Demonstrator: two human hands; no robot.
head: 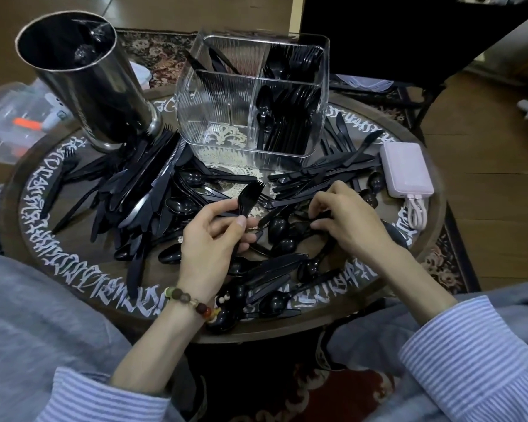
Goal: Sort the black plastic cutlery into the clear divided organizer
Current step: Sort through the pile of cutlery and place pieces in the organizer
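Black plastic cutlery (141,190) lies scattered over the round table (43,239): knives, spoons and forks. My left hand (211,242) holds a black fork (249,196) upright, tines up, pinched between thumb and fingers. My right hand (345,220) is just right of it, fingers curled down into the pile and pinching a black piece (317,222). Behind the hands stands the clear divided organizer (226,117). Its right compartments hold spoons and forks, the back left one holds knives, and the front left one holds nothing.
A tall shiny metal cylinder (89,86) stands at the table's back left. A pale power bank (406,169) with a white cable sits at the right edge. A clear plastic box (9,117) is on the floor at left, a dark chair at the back right.
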